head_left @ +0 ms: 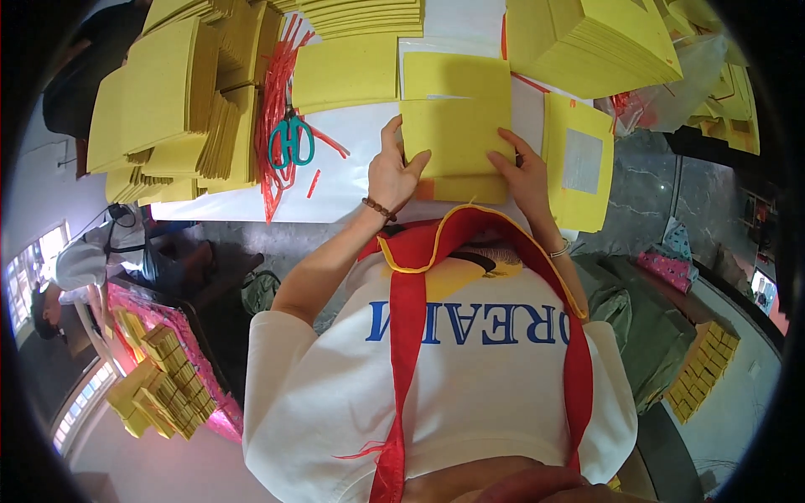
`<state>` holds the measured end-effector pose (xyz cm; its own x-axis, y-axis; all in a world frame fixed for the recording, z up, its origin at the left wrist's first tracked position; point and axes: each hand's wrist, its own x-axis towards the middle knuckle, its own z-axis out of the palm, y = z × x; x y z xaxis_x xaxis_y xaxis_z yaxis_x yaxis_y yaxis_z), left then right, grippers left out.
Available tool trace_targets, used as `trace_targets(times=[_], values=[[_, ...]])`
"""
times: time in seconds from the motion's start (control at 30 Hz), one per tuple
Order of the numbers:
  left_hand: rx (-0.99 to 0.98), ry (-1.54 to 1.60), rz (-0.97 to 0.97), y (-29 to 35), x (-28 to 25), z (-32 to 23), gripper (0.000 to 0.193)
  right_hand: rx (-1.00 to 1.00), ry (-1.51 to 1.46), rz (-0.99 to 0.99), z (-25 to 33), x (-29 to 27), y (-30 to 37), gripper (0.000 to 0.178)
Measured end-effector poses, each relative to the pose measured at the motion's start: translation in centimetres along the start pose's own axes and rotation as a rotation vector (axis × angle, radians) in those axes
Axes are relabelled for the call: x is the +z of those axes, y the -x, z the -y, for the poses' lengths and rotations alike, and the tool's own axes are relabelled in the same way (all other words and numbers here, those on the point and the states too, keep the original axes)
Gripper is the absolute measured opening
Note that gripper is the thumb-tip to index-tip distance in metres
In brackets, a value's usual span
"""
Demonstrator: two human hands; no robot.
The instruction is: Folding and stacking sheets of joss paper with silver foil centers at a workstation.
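Note:
A yellow paper sheet or stack (455, 138) lies in front of me at the table's near edge; I cannot tell how many layers it has. My left hand (395, 172) grips its left side, thumb on top and fingers along the edge. On the opposite side, my right hand (525, 179) has its thumb and forefinger curled at the right edge. A narrower yellow strip (470, 189) shows below it, with an orange patch at its left end. Just beyond lies another yellow piece (457, 74). To the right is a yellow packet (579, 159) with a pale grey rectangle.
Teal-handled scissors (291, 142) lie on red plastic strips (277, 88) to the left. Tall yellow paper stacks (159, 80) rise at far left, and another stack (591, 50) at far right. A person (92, 256) is by a side table with yellow bundles (172, 369).

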<state>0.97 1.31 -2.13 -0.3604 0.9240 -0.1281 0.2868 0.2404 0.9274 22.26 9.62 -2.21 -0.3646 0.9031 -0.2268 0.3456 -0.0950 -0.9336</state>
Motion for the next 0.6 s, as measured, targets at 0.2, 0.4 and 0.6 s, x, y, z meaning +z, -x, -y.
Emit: trace_targets(times=[0.2, 0.4, 0.6], values=[[-0.045, -0.085, 0.03, -0.1, -0.5, -1.0, 0.074, -0.058, 0.176, -0.08, 0.4, 0.7, -0.1, 0.043], [-0.197, -0.168, 0.063, -0.2, -1.6, -2.6, 0.067, -0.032, 0.186, -0.094, 0.6, 0.7, -0.3, 0.043], [0.614, -0.591, -0.001, -0.9, -0.1, -4.0, 0.05, -0.036, 0.211, -0.121, 1.2, 0.9, -0.2, 0.041]])
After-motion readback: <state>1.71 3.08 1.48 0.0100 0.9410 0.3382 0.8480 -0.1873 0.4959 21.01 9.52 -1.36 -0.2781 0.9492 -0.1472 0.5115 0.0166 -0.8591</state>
